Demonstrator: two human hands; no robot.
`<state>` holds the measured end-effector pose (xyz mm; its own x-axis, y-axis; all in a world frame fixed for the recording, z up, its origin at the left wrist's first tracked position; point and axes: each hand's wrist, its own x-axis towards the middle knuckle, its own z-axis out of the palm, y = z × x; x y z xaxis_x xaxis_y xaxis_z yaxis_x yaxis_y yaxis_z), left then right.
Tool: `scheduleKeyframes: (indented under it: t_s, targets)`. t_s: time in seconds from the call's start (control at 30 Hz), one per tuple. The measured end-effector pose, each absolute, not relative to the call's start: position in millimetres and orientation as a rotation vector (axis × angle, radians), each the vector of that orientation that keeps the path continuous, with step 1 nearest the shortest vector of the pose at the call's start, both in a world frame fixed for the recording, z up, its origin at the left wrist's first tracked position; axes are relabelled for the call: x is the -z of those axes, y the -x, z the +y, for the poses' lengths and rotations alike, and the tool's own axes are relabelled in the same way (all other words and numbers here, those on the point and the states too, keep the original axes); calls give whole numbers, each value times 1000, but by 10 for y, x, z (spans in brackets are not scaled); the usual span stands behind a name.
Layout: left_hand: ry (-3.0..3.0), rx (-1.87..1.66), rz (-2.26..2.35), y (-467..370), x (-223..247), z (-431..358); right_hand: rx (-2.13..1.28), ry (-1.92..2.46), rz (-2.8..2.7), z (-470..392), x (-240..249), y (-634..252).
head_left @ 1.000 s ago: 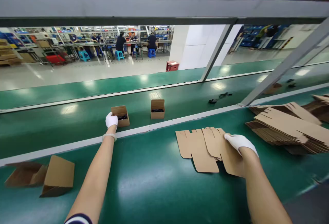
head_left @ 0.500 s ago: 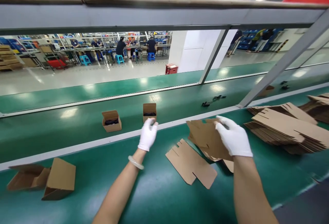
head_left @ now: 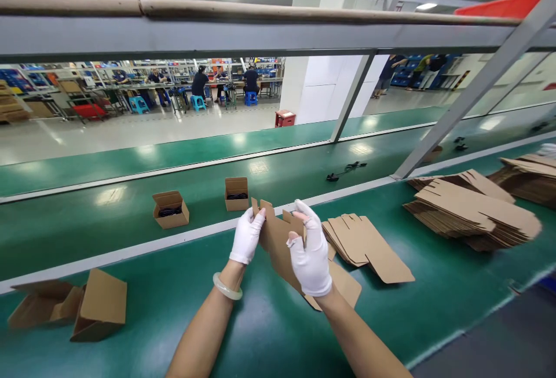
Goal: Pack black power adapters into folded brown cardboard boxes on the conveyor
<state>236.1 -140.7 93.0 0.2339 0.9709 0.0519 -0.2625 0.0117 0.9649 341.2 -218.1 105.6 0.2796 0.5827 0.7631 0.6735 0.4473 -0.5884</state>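
Over the green bench, notched brown cardboard, pinched by left hand, right hand grip unclear

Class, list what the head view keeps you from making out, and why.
In the head view:
Part of the held cardboard blank: covered by the right hand.
Undersides of the black cables: behind walls of their boxes.
Far-right cardboard stack: cut off by the right edge.
What the seated people handle: too small.

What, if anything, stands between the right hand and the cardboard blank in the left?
Nothing visible: the right hand overlaps the cardboard blank in view, though contact is unclear; the left hand holds its left edge.
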Motion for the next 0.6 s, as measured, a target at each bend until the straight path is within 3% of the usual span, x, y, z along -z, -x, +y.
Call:
scheduleKeyframes:
  t_s: [0.23,0.3,0.43,0.6]
  targets:
    - [-1155,-876,436,-2243,-1129,-1694,86,1304,-1107,-1919,-874,-3463]
    - [-1302,-802,395,-2229,-1163,-1732,221,1328,-1091,-1897,-870,-3509]
    - [-1392,-789,537,-2246,-1140,-1715,605,1354,-1340,-1940,-981,-3598]
    - [-1385,-940,709,-2296,-1116,-1724,713,1431,-1749,-1960,-1227,-3671]
